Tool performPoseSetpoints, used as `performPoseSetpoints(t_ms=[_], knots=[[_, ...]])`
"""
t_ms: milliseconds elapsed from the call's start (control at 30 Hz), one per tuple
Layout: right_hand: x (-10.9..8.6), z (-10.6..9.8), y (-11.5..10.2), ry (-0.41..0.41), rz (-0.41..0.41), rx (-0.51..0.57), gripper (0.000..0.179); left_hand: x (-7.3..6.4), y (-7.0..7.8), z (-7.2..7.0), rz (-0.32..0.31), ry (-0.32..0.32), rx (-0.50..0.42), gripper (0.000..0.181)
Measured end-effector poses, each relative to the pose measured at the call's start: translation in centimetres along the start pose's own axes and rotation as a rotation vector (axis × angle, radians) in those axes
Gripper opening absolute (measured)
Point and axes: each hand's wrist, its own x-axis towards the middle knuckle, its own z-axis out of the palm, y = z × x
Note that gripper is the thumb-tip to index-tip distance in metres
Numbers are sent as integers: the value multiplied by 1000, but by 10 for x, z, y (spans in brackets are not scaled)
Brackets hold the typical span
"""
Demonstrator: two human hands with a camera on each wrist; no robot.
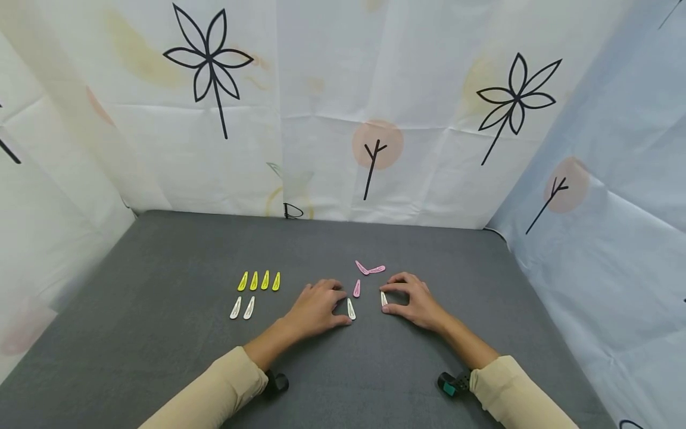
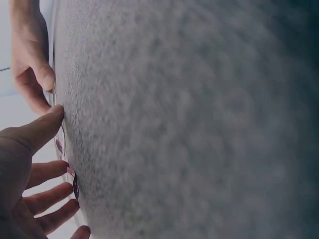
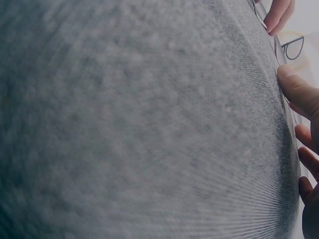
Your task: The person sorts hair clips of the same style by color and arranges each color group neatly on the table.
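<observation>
On the grey table, my left hand (image 1: 316, 308) has its thumb and index finger at the two ends of a white hair clip (image 1: 351, 309), holding it lengthwise against the surface. To its right, my right hand (image 1: 415, 302) pinches a second white hair clip (image 1: 383, 299) end to end between thumb and index finger. A pink hair clip (image 1: 356, 289) lies between the two hands. Just beyond it, two more pink hair clips (image 1: 377, 269) meet in a V. In the left wrist view the left hand's (image 2: 30, 169) other fingers are spread low over the cloth.
Several yellow hair clips (image 1: 254, 280) stand in a row left of the hands, with two white hair clips (image 1: 236, 307) below them. White printed cloth (image 1: 321, 107) hangs behind the table (image 1: 177, 268) and along both sides. Each wrist wears a dark strapped device (image 1: 452, 384).
</observation>
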Motion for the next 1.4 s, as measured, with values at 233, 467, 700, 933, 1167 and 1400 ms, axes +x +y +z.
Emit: performPoseSetpoints(t_ms=[233, 467, 700, 933, 1167, 1400], knots=[[0, -1, 0, -7, 9, 8, 39, 4, 3, 2, -3, -18, 3, 56], [-1, -1, 1, -11, 12, 7, 39, 5, 3, 1, -2, -52, -29, 52], [0, -1, 0, -12, 6, 14, 39, -2, -3, -8, 54, -57, -56, 45], [-1, -1, 1, 9, -26, 8, 37, -17, -25, -30, 61, 11, -93, 41], [-1, -1, 0, 1, -24, 15, 39, -40, -59, -48, 33, 67, -63, 45], [-1, -1, -1, 3, -21, 16, 39, -70, -93, -57, -73, 58, -31, 44]])
